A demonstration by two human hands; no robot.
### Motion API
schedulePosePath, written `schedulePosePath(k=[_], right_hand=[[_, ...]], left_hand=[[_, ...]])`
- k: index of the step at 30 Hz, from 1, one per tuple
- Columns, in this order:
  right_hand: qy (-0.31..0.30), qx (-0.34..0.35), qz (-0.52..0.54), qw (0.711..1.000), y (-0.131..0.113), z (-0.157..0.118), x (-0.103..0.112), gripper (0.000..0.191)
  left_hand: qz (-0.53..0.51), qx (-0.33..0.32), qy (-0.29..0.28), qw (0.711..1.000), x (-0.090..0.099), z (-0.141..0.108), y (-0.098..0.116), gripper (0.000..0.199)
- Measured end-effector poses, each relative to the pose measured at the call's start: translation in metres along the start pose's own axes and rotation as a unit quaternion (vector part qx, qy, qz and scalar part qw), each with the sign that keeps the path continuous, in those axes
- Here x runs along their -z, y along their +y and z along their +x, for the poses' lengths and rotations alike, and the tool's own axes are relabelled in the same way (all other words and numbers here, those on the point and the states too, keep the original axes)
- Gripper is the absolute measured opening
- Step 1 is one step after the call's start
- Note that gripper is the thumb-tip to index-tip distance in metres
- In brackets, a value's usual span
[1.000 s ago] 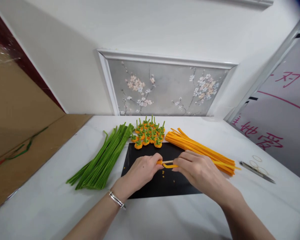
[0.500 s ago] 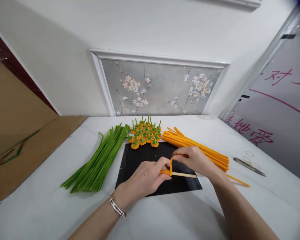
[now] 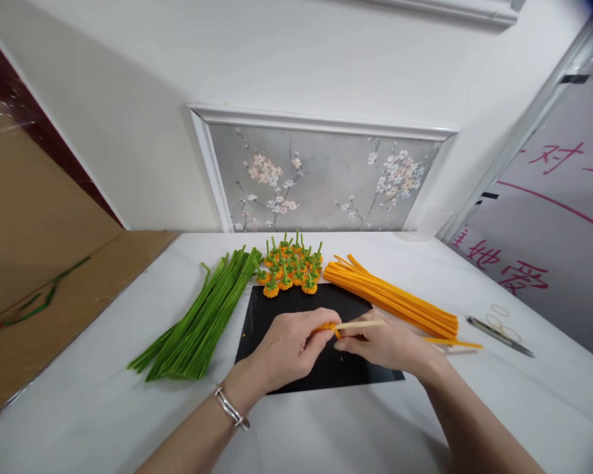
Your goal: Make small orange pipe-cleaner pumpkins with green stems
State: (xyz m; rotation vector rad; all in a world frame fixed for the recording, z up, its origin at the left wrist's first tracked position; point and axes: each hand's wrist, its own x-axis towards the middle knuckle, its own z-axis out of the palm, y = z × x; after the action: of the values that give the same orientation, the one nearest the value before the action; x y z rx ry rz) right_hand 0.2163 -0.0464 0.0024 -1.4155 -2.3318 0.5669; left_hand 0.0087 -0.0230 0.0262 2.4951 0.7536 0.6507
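Observation:
Over the black mat [image 3: 301, 378], my left hand [image 3: 294, 342] is closed on an orange pipe cleaner [image 3: 329, 326] coiled around a thin pale stick [image 3: 360, 324]. The stick points right, its far end over my right hand [image 3: 383, 339]. My right fingers pinch the loose part of that orange pipe cleaner just under the stick. The tail of an orange strand [image 3: 457, 343] shows beyond my right wrist. Small orange pumpkin shapes with green stems [image 3: 285, 282] stand in a cluster behind the mat.
Green pipe cleaners [image 3: 202, 322] lie left of the mat, and an orange bundle [image 3: 395, 293] lies behind my right hand. Tweezers [image 3: 499, 336] and thin rubber bands [image 3: 494, 320] are at the right. Cardboard [image 3: 79, 289] borders the left side.
My right hand has moved down from above the stick to below it, bringing the orange strand around. The stick's right end has tilted up. The view has shifted slightly.

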Motion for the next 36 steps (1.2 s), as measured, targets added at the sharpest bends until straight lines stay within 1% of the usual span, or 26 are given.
schedulePosePath(k=[2,6,9,11,15,18,21,25,27,30,34,36], right_hand=[[0.006,0.013,-0.018,1.000,-0.003,0.001,0.000,0.027],[0.001,0.003,-0.030,1.000,-0.009,0.001,0.003,0.027],[-0.035,-0.001,-0.021,0.999,-0.015,-0.002,0.006,0.028],[-0.048,0.005,-0.034,0.998,-0.021,-0.006,0.008,0.030],[-0.021,0.034,-0.084,0.996,-0.033,-0.016,0.014,0.030],[0.019,0.047,-0.078,0.996,-0.038,-0.018,0.020,0.027],[0.075,0.051,-0.036,0.995,-0.034,-0.015,0.021,0.024],[0.159,0.038,0.018,0.986,-0.018,-0.006,0.018,0.017],[0.182,0.026,0.035,0.982,-0.011,-0.003,0.017,0.015],[0.175,-0.007,0.051,0.983,-0.002,0.001,0.017,0.017],[0.124,-0.056,0.056,0.989,0.008,0.005,0.016,0.022],[0.094,-0.066,0.070,0.991,0.012,0.006,0.014,0.022]], left_hand=[[0.012,0.007,0.004,1.000,0.001,0.000,0.000,0.018],[0.042,0.028,0.005,0.999,0.000,-0.001,-0.006,0.013],[0.065,0.035,0.012,0.997,-0.003,-0.001,-0.014,0.019],[0.088,0.042,0.016,0.995,-0.004,-0.001,-0.020,0.024],[0.156,0.051,0.001,0.986,-0.007,-0.003,-0.026,0.028],[0.188,0.045,-0.020,0.981,-0.008,-0.004,-0.024,0.028],[0.195,0.031,-0.034,0.980,-0.009,-0.003,-0.022,0.027],[0.189,0.009,-0.054,0.980,-0.010,-0.003,-0.020,0.022],[0.184,0.000,-0.061,0.981,-0.011,-0.003,-0.017,0.018],[0.166,-0.007,-0.074,0.983,-0.013,-0.003,-0.011,0.015],[0.127,-0.008,-0.068,0.990,-0.015,-0.003,-0.005,0.019],[0.098,-0.009,-0.057,0.994,-0.014,-0.003,-0.005,0.023]])
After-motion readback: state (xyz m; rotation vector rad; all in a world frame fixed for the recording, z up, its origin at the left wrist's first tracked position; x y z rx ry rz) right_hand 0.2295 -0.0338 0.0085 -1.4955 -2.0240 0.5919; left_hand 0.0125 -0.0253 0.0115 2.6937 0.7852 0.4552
